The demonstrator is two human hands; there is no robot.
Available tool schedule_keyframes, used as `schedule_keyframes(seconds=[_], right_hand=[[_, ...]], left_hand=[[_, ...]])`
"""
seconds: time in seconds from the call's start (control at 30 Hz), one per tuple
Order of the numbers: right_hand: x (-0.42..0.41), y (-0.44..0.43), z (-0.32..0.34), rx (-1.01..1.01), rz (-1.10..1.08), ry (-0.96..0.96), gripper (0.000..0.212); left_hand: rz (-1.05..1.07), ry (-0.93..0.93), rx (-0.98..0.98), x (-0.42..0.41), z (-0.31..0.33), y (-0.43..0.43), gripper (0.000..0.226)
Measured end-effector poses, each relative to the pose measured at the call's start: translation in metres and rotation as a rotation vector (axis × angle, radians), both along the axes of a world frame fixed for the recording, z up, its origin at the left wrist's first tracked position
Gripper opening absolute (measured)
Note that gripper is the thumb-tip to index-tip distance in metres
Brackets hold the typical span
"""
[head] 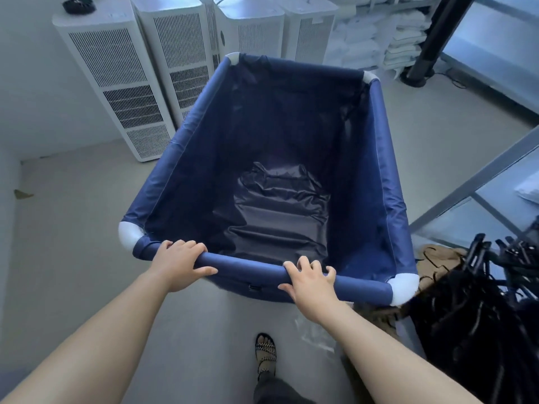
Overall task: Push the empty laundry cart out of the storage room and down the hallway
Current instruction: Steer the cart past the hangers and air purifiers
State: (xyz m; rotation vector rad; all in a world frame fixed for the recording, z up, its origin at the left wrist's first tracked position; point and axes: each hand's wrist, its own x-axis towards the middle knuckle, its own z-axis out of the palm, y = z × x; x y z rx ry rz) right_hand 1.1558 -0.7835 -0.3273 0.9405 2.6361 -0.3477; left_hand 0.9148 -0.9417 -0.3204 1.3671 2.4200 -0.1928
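Both hands wrapped on the near rim bar of the laundry cart (271, 147): left hand (179, 262) gripping close to the near-left white corner, right hand (310, 282) gripping further in, well short of the near-right corner, so the grip sits left of the bar's centre. Fingers curled over the top of the bar, thumbs under; neither hand is open. Cart sits directly ahead of the person, long axis running away from the hands and angled slightly right. Liner looks empty, only crumpled dark fabric at the bottom. One sandalled foot (265, 355) just behind the bar. Near-right corner is close to a heap of black hangers (478, 304); can't tell if it's touching. Far end points at a row of white tower units (140, 68) on the left and stacked white linens (379, 33) beyond. No doorway visible ahead, so my read is the cart needs turning before any straight push. With the off-centre grip, watch the right corner near the hangers.
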Motion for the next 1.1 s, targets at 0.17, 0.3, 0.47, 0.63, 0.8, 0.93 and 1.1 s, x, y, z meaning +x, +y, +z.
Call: schedule_keyframes(seconds=[0.17,0.3,0.47,0.63,0.8,0.93,1.1], right_hand=[[0.043,-0.042,-0.006,-0.014,0.004,-0.015,0.044],[0.08,-0.049,-0.003,-0.013,0.018,-0.052,0.044],[0.132,-0.048,0.0,0.027,0.034,-0.087,0.047],[0.15,-0.055,-0.002,0.044,0.033,-0.085,0.046],[0.151,-0.053,-0.005,0.036,0.059,-0.02,0.044],[0.145,-0.043,-0.003,0.014,0.067,0.073,0.045],[0.157,-0.007,-0.002,0.182,0.2,0.04,0.054]], left_hand=[[0.037,-0.027,-0.007,0.047,0.002,-0.047,0.042],[0.085,-0.038,0.024,0.092,-0.001,-0.066,0.045],[0.101,-0.035,0.03,0.149,-0.005,-0.078,0.048],[0.099,-0.055,-0.023,0.168,-0.003,-0.083,0.051],[0.092,-0.057,-0.043,0.164,-0.001,-0.082,0.05],[0.09,-0.069,-0.07,0.155,0.002,-0.073,0.05],[0.078,-0.01,0.006,0.149,-0.004,-0.068,0.051]])
